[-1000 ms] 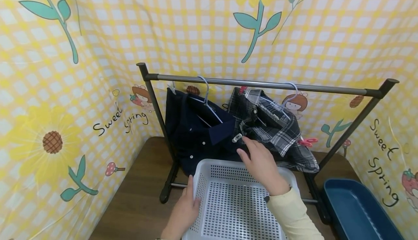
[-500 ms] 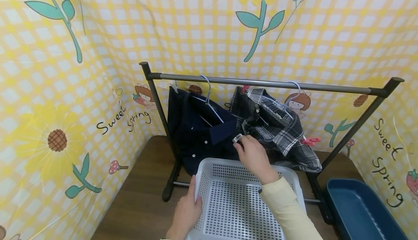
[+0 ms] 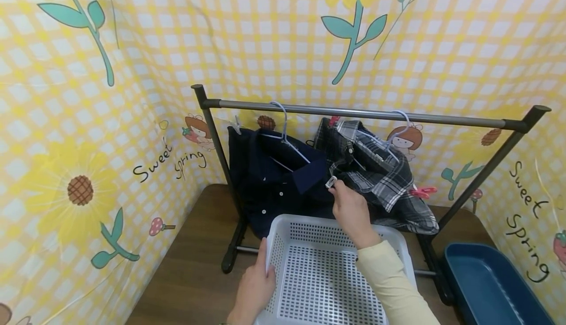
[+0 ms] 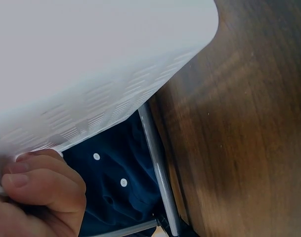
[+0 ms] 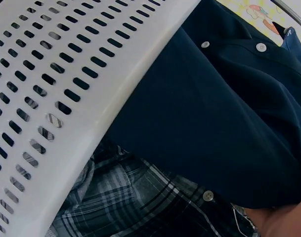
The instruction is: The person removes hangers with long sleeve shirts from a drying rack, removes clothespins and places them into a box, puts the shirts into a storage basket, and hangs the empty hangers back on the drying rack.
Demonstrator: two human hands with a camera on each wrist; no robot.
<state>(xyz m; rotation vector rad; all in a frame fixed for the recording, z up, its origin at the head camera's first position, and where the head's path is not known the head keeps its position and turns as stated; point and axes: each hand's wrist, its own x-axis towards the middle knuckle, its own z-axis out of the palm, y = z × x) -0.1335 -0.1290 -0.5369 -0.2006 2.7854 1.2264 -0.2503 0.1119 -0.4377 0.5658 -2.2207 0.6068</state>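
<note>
In the head view my right hand (image 3: 353,212) pinches a small pale clothespin (image 3: 330,182) at the right shoulder of a navy shirt (image 3: 274,177). The shirt hangs on a light blue hanger (image 3: 285,123) from the rack's bar, and another pale clothespin (image 3: 237,127) sits on its left shoulder. From the right wrist view, my right fingertips (image 5: 276,222) are at the navy cloth's edge, partly hidden by it. My left hand (image 3: 254,285) holds the left rim of a white perforated basket (image 3: 283,224), thumb inside; its curled fingers (image 4: 46,185) show in the left wrist view.
A black and grey plaid shirt (image 3: 376,168) hangs right beside the navy one, with a pink clothespin (image 3: 423,192) on its sleeve side. The metal rack (image 3: 446,119) stands on a brown wooden table (image 3: 177,276). At the right lies a blue tray (image 3: 491,276).
My right fingers have closed on the pale clothespin and moved it slightly right and up, with the navy shirt's shoulder and collar shifting along. My left hand stays on the basket.
</note>
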